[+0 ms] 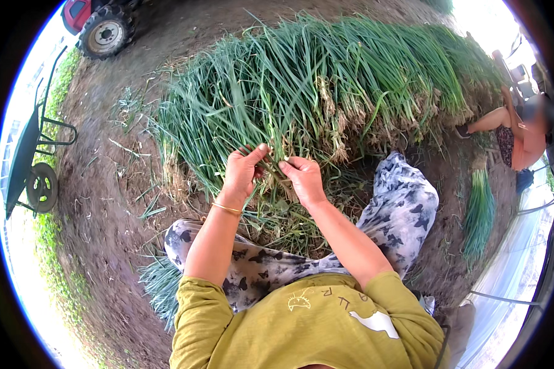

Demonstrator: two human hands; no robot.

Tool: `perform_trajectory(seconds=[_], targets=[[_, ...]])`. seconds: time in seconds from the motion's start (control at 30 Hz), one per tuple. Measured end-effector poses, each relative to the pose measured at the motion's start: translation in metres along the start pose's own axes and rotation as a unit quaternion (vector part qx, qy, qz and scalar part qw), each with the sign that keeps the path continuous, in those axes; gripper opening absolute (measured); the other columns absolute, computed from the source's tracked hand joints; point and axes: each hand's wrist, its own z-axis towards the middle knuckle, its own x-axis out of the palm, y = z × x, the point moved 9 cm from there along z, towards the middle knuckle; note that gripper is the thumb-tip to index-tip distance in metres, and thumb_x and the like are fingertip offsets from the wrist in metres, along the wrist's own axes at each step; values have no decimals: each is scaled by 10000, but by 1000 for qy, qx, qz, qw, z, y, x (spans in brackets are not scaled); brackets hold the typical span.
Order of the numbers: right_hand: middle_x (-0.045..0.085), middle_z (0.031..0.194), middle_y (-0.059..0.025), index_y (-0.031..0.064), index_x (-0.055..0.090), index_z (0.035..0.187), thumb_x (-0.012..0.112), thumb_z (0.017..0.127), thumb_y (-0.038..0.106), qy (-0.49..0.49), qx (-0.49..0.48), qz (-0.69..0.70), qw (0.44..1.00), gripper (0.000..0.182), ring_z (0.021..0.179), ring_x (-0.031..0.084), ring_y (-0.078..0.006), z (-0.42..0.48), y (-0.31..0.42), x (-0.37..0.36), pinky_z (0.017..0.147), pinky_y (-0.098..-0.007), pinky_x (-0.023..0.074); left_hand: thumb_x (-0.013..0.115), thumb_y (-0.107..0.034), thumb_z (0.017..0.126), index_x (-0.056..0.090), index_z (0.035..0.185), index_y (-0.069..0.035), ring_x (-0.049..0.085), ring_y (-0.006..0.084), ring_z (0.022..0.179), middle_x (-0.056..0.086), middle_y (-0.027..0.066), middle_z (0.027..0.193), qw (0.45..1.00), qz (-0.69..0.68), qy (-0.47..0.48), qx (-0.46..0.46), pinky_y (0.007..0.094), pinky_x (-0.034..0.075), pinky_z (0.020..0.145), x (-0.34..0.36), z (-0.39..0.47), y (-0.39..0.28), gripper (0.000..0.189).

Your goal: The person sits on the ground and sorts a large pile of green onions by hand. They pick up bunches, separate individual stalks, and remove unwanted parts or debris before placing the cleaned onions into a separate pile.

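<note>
My left hand [243,169] is closed around a few green onion stalks [273,169], with their long leaves fanning up and away over the pile. Close beside it, my right hand [306,179] pinches the lower part of the same stalks between thumb and fingers. The white ends are partly hidden by my hands. Just beyond lies a long heap of green onions [300,78], its dry, rooty ends [346,115] facing me. Stripped leaves and trimmings [286,226] cover the soil between my knees.
A bundle of green onions [480,214] lies at the right, another bunch [161,283] beside my left knee. A person [528,138] sits at the far right near plastic sheeting [512,276]. At left stand a wheelbarrow [23,152] and a tractor wheel [105,37].
</note>
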Motion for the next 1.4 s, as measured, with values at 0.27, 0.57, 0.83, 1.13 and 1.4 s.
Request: perform_trajectory(seconds=[0.27, 0.57, 0.83, 1.13, 1.4], targets=[[611, 737, -41, 47, 569, 895, 530, 933, 101, -85, -79, -261, 958, 77, 625, 595, -107, -38, 2, -65, 492, -251, 472, 676, -207, 862, 645, 814, -35, 482, 84, 464, 579, 17, 665, 982, -126, -103, 91, 216, 395, 407, -53, 7, -34, 182], [541, 1247, -163, -2, 493, 1276, 547, 933, 221, 54, 43, -252, 965, 413, 1058, 581, -231, -23, 25, -41, 997, -378, 433, 690, -200, 847, 635, 833, -40, 530, 86, 527, 597, 18, 691, 992, -118, -30, 30, 208, 454, 440, -35, 0, -29, 169], [461, 609, 46, 65, 533, 784, 548, 933, 196, 145, 116, -63, 981, 199, 491, 412, -51, -22, -8, 52, 445, -223, 308, 451, -265, 983, 559, 1000, 2, 635, 289, 832, 645, 152, 864, 980, -176, 65, -58, 412, 531, 808, 10, -17, 5, 289], [474, 607, 33, 15, 555, 812, 546, 937, 212, 93, 151, -101, 979, 234, 508, 402, -59, -64, -63, -18, 461, -241, 322, 384, -258, 1005, 455, 820, -54, 497, 205, 619, 437, 35, 633, 957, -291, -8, -5, 515, 516, 834, -20, -4, -8, 284], [620, 1018, -97, -28, 544, 1162, 552, 935, 331, 127, 117, -129, 977, 424, 850, 609, -145, -43, -24, 20, 686, -269, 513, 388, -261, 1002, 469, 911, -22, 505, 210, 640, 469, 57, 695, 962, -272, -16, -27, 497, 522, 816, -5, -10, 3, 268]])
